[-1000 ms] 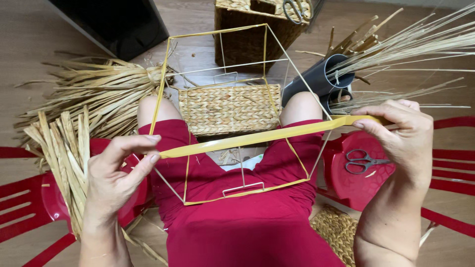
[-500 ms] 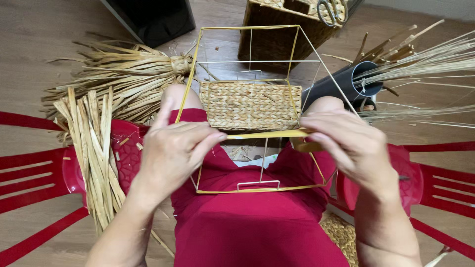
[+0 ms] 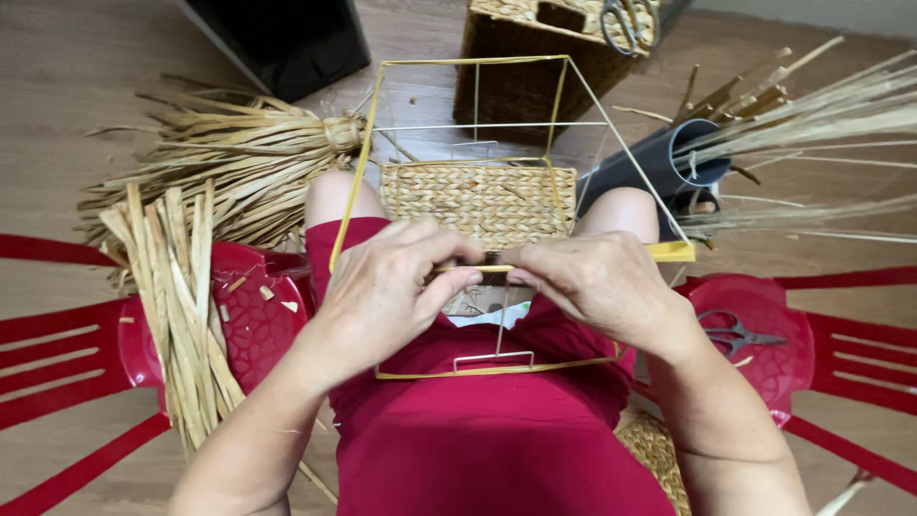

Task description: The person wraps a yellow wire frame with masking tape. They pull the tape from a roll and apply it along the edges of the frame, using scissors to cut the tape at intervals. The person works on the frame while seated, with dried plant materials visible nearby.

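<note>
Here, I see both hands meeting at the wire frame (image 3: 478, 124) on the lap, left hand (image 3: 387, 287) and right hand (image 3: 597, 282) each with a narrow pinching grip on the yellow strip (image 3: 673, 251) along its near rail, woven panel (image 3: 478, 199) inside frame, straw bundle (image 3: 181, 287) left of frame, scissors (image 3: 731, 333) right of it.

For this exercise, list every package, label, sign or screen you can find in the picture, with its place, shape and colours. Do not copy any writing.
None show: no package, label, sign or screen. The nearest to a container is a dark tube at upper right, holding pale reed stalks.
</note>
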